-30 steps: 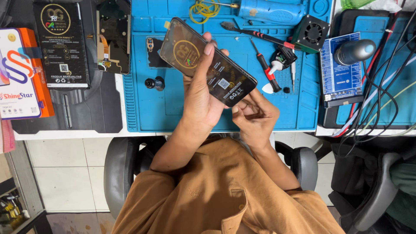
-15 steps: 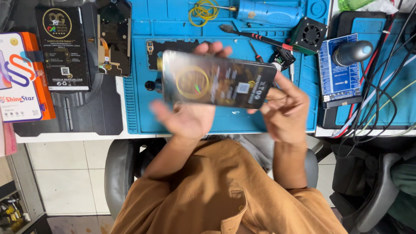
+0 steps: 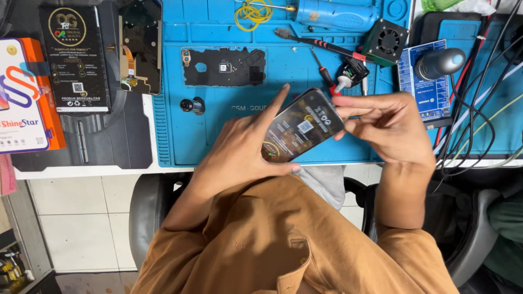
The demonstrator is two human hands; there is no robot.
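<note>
Left hand (image 3: 239, 152) and right hand (image 3: 389, 128) grip one phone screen (image 3: 301, 126) between closed fingers

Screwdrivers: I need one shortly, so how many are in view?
1 for sure: a red-handled screwdriver on the blue mat, beyond the hands. Others may hide among the clutter.

Both hands raised, left hand (image 3: 245, 144) fingers splayed, right hand (image 3: 389, 128) pinching

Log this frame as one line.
left hand: holds phone screen panel | right hand: pinches panel's upper edge | under: blue mat | nearby: red screwdriver
</note>
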